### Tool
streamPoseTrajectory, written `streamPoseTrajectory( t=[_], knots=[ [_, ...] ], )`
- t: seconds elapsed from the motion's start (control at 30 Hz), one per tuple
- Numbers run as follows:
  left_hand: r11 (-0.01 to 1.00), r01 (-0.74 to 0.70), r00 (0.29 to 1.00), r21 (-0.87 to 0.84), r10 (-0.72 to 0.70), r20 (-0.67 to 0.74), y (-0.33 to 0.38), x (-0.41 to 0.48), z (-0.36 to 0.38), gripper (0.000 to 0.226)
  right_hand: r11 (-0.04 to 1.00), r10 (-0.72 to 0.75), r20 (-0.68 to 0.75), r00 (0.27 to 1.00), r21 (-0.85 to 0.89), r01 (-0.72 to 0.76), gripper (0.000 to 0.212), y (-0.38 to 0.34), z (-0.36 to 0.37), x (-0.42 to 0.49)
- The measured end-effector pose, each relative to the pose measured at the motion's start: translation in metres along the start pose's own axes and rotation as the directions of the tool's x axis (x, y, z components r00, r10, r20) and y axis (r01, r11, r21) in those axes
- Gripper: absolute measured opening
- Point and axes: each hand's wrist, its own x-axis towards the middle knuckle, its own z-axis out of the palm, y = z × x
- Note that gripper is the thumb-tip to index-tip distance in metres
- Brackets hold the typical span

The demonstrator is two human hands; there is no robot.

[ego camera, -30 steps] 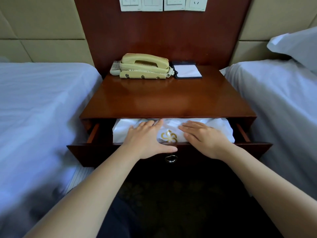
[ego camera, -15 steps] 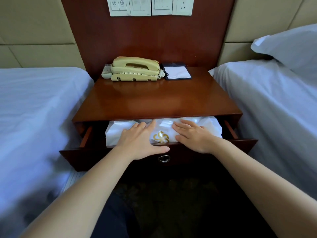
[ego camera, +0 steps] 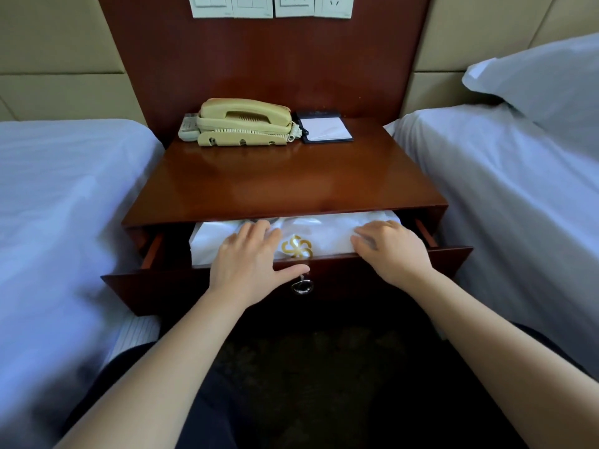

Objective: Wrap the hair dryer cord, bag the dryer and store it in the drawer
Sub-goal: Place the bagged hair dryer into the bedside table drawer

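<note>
A white bag with a gold emblem lies flat inside the open drawer of the dark wooden nightstand. The hair dryer and its cord are hidden inside the bag. My left hand rests palm down on the bag's middle left, fingers spread, its thumb lying along the drawer's front edge above the metal ring pull. My right hand presses flat on the bag's right part, fingers apart. Neither hand grips anything.
On the nightstand top stand a beige telephone and a notepad in a black holder. Beds with white sheets flank it, left and right, with a pillow at the right. Wall switches are above.
My right hand has slid to the right across the bag, away from the gold emblem. My left hand stays put. The view has moved slightly closer.
</note>
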Motion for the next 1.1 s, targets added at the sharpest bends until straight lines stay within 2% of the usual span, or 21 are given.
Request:
streamPoseTrajectory(
  t=[0.07, 0.13, 0.2, 0.3, 0.37, 0.43, 0.5, 0.53, 0.57, 0.63, 0.7, 0.77, 0.87, 0.97, 1.1],
  knots=[
    [0.999, 0.027, 1.0, 0.027, -0.027, -0.011, 0.002, -0.006, 0.003, 0.081, 0.993, 0.064, 0.112, 0.992, -0.105, -0.052, 0.032, 0.007, -0.004, 0.002],
    [0.997, 0.065, 0.997, 0.044, -0.066, 0.036, 0.003, -0.011, 0.003, 0.086, 0.982, 0.144, 0.332, 0.932, -0.167, -0.092, 0.032, 0.015, -0.012, 0.01],
    [0.996, 0.089, 0.993, 0.018, -0.09, 0.07, 0.004, -0.012, -0.002, 0.093, 0.983, 0.18, 0.506, 0.844, -0.073, -0.166, 0.032, 0.02, -0.018, 0.019],
    [0.992, 0.12, 0.976, -0.026, -0.114, 0.183, 0.003, -0.009, -0.009, 0.093, 0.98, 0.153, 0.589, 0.793, 0.014, -0.2, 0.035, 0.022, -0.02, 0.035],
    [0.977, 0.178, 0.939, -0.115, -0.134, 0.316, 0.002, -0.002, -0.016, 0.092, 0.983, 0.16, 0.565, 0.809, -0.017, -0.182, 0.046, 0.022, -0.019, 0.042],
    [0.942, 0.253, 0.892, -0.22, -0.14, 0.43, -0.004, 0.008, -0.025, 0.097, 0.972, 0.21, 0.482, 0.85, -0.005, -0.237, 0.06, 0.027, -0.017, 0.044],
    [0.924, 0.272, 0.881, -0.268, -0.128, 0.455, -0.009, 0.01, -0.028, 0.096, 0.943, 0.318, 0.345, 0.883, -0.021, -0.332, 0.067, 0.027, -0.017, 0.038],
    [0.932, 0.251, 0.896, -0.262, -0.121, 0.427, -0.01, 0.005, -0.027, 0.092, 0.941, 0.338, 0.251, 0.907, -0.064, -0.333, 0.06, 0.024, -0.018, 0.031],
    [0.949, 0.207, 0.924, -0.237, -0.11, 0.367, -0.01, -0.002, -0.024, 0.086, 0.956, 0.286, 0.141, 0.948, -0.115, -0.271, 0.047, 0.019, -0.018, 0.023],
    [0.984, 0.076, 0.977, -0.162, -0.041, 0.209, -0.011, -0.018, -0.016, 0.072, 0.995, -0.02, -0.026, 0.999, -0.102, 0.017, 0.028, 0.009, -0.015, 0.007],
    [0.988, -0.023, 0.992, -0.152, 0.042, 0.12, -0.013, -0.026, -0.011, 0.058, 0.951, -0.29, 0.01, 0.957, 0.112, 0.287, 0.028, -0.003, -0.009, -0.008],
    [0.983, -0.106, 0.99, -0.15, 0.119, 0.082, -0.014, -0.027, -0.012, 0.051, 0.892, -0.436, 0.098, 0.895, 0.18, 0.415, 0.041, -0.011, -0.001, -0.012],
    [0.982, -0.169, 0.982, -0.089, 0.175, 0.071, -0.016, -0.024, -0.008, 0.044, 0.846, -0.532, 0.081, 0.843, 0.013, 0.533, 0.045, -0.021, 0.014, -0.005],
    [0.987, -0.122, 0.986, -0.105, 0.133, 0.101, -0.018, -0.016, -0.007, 0.041, 0.834, -0.528, 0.139, 0.838, -0.102, 0.542, 0.058, -0.025, 0.018, 0.008],
    [0.991, -0.083, 0.994, -0.101, 0.089, 0.056, -0.02, -0.008, -0.005, 0.044, 0.792, -0.585, -0.078, 0.807, -0.27, 0.548, 0.044, -0.022, 0.027, 0.017]
  ],
)
